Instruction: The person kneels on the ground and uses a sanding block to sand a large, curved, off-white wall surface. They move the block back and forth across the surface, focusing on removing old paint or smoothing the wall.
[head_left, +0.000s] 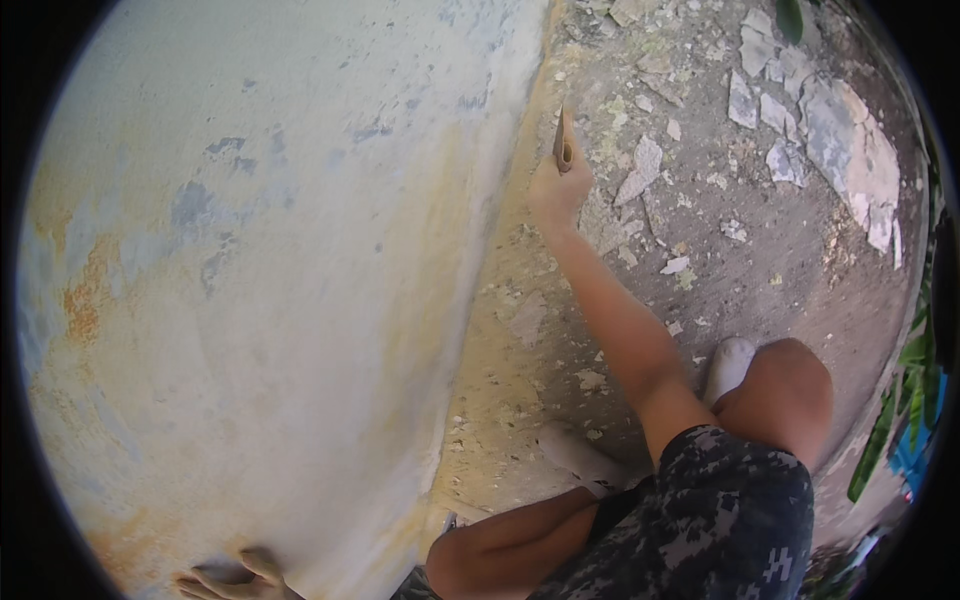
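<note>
My right hand (561, 193) is closed around a folded brown sheet (562, 146), which looks like sandpaper. It is held out at arm's length beside the base of a painted wall (315, 300), over the floor; whether the sheet touches anything is hard to tell. Grey-blue patches, yellow stains and an orange-brown patch mark the wall's pale surface. My left hand (240, 581) rests against the wall at the bottom left, fingers spread and nothing in it. The picture's lower rim cuts off part of that hand.
Paint flakes (641, 169) litter the rough concrete floor (750, 277), with larger peeled sheets (847, 142) at upper right. My bent knees (791, 390) and pale-socked feet (727, 367) are close below the right arm. Green leaves (874, 450) and a blue object (915, 442) line the right rim.
</note>
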